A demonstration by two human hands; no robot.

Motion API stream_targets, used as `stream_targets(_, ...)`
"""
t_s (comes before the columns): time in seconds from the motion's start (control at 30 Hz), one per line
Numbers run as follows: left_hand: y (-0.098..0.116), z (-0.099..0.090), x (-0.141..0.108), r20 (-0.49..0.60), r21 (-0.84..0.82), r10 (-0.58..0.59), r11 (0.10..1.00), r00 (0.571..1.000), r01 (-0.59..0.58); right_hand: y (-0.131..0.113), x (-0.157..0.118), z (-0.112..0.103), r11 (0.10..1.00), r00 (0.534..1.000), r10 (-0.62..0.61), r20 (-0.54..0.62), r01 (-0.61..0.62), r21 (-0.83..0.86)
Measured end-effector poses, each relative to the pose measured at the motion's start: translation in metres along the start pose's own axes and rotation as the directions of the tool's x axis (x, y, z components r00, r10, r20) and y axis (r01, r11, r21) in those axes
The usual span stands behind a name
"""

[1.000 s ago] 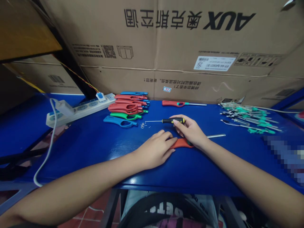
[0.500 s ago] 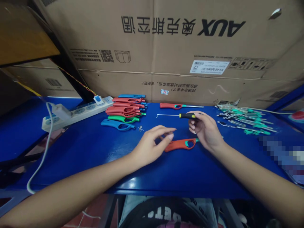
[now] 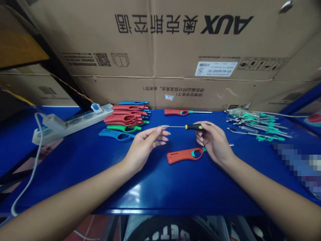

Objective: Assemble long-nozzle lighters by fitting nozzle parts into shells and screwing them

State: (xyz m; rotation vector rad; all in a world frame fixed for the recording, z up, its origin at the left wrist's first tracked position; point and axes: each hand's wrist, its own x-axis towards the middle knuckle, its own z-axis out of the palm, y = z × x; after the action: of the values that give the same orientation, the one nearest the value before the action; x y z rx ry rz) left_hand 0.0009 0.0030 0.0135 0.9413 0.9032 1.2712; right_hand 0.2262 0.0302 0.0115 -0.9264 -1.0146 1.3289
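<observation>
A screwdriver point(image 3: 194, 127) with a black and yellow handle is held level in my right hand point(image 3: 213, 137), its shaft pointing left. At the far end of the shaft, the thumb and fingertips of my left hand point(image 3: 144, 144) pinch a small silvery piece point(image 3: 164, 126), too small to name surely. The other left fingers are loosely curled. Below the screwdriver a red gas lighter point(image 3: 182, 155) with a green trigger lies on the blue table point(image 3: 160, 187). Its metal tube runs behind my right hand.
Another red lighter point(image 3: 177, 112) lies by the cardboard box point(image 3: 125, 73). Several red, blue and green lighter bodies point(image 3: 122, 118) are piled left, beside a white power strip point(image 3: 75, 122). Metal tubes with green parts and wires point(image 3: 260, 125) lie right. A blurred-out object point(image 3: 296, 164) is at the right edge.
My left hand has moved up and left from beside the lower lighter to the screwdriver's tip, where it now pinches. The screwdriver has stayed in my right hand. The view has shifted slightly.
</observation>
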Motion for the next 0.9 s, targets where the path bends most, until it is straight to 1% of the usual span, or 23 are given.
stream_targets(0.37, -0.002, -0.006, 0.007, -0.069, 0.091, 0.091, 0.992, 0.993, -0.084, 0.002, -0.002, 0.003, 1.0, 1.0, 0.023, -0.006, -0.023, 0.015)
stream_targets(0.43, -0.002, -0.007, 0.007, -0.079, 0.137, 0.128, 0.984, 0.989, -0.117, 0.001, -0.001, 0.002, 1.0, 1.0, 0.01, -0.005, -0.01, 0.026)
stream_targets(0.53, -0.001, -0.007, 0.006, -0.065, 0.272, 0.22, 0.942, 0.973, -0.194, -0.004, 0.002, 0.0, 0.997, 1.0, -0.021, -0.019, 0.022, 0.068)
stream_targets(0.63, -0.001, -0.006, 0.002, 0.022, 0.45, 0.292, 0.851, 0.956, -0.27, -0.012, 0.006, -0.004, 0.992, 0.998, -0.033, -0.048, 0.039, 0.121)
stream_targets(0.7, -0.002, -0.005, -0.002, 0.136, 0.572, 0.34, 0.74, 0.931, -0.354, -0.018, 0.008, -0.006, 0.989, 0.997, -0.049, -0.056, 0.057, 0.135)
stream_targets(0.73, -0.003, -0.005, -0.004, 0.21, 0.617, 0.362, 0.672, 0.908, -0.41, -0.02, 0.008, -0.006, 0.989, 0.997, -0.065, -0.047, 0.07, 0.133)
stream_targets(0.8, -0.005, -0.004, -0.008, 0.356, 0.651, 0.382, 0.554, 0.853, -0.52, -0.024, 0.007, -0.005, 0.988, 0.995, -0.103, -0.006, 0.103, 0.12)
stream_targets(0.83, -0.006, -0.003, -0.009, 0.411, 0.647, 0.379, 0.519, 0.829, -0.558, -0.025, 0.006, -0.005, 0.988, 0.992, -0.121, 0.024, 0.118, 0.102)
stream_targets(0.9, -0.008, -0.002, -0.011, 0.472, 0.635, 0.367, 0.49, 0.802, -0.598, -0.024, 0.001, -0.002, 0.987, 0.984, -0.157, 0.081, 0.153, 0.05)
